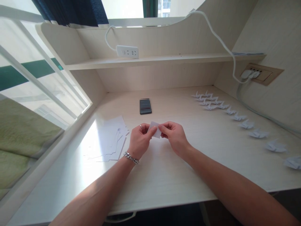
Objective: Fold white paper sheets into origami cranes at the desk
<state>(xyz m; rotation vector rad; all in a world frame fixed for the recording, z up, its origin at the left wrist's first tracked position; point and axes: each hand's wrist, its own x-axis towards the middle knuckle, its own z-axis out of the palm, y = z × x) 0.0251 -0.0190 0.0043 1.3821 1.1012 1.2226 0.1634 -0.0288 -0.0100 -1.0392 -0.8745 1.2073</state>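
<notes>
Both my hands meet over the middle of the pale wooden desk. A small folded piece of white paper is pinched between them. My left hand, with a ring and a metal chain bracelet, grips the paper's left side. My right hand holds its right edge with thumb and fingers closed. A loose pile of white paper sheets lies on the desk just left of my left hand.
A row of several folded white paper cranes runs along the desk's right side. A dark phone lies behind my hands. A power strip sits on the shelf, and its cable runs to a wall socket.
</notes>
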